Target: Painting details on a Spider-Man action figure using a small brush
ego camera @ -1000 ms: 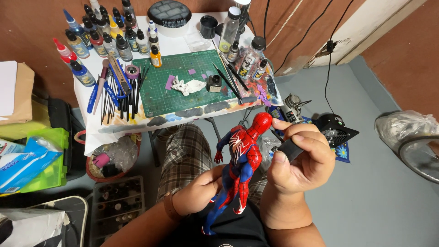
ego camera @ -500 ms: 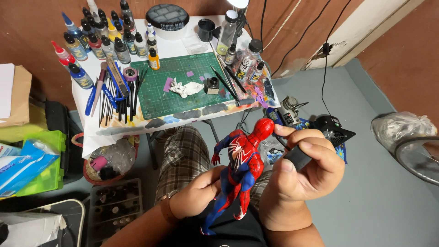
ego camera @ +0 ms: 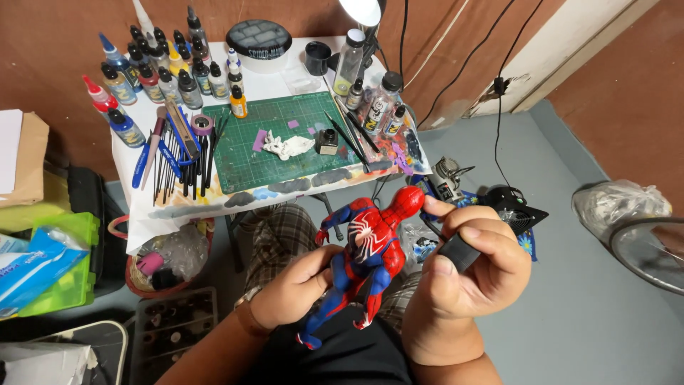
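Your left hand (ego camera: 296, 296) wraps its fingers around the legs of a red-and-blue action figure (ego camera: 363, 260), held above your lap just below the edge of the white work table (ego camera: 285, 85). Your right hand (ego camera: 467, 274) pinches a small dark block (ego camera: 457, 253) between thumb and curled fingers, forefinger tip touching the figure's red head. A green cutting mat (ego camera: 285, 153) and rows of paint bottles (ego camera: 164, 75) sit on the table.

open grey floor (ego camera: 570, 314) rightward, crowded table (ego camera: 142, 214) ahead, basket (ego camera: 167, 260) left
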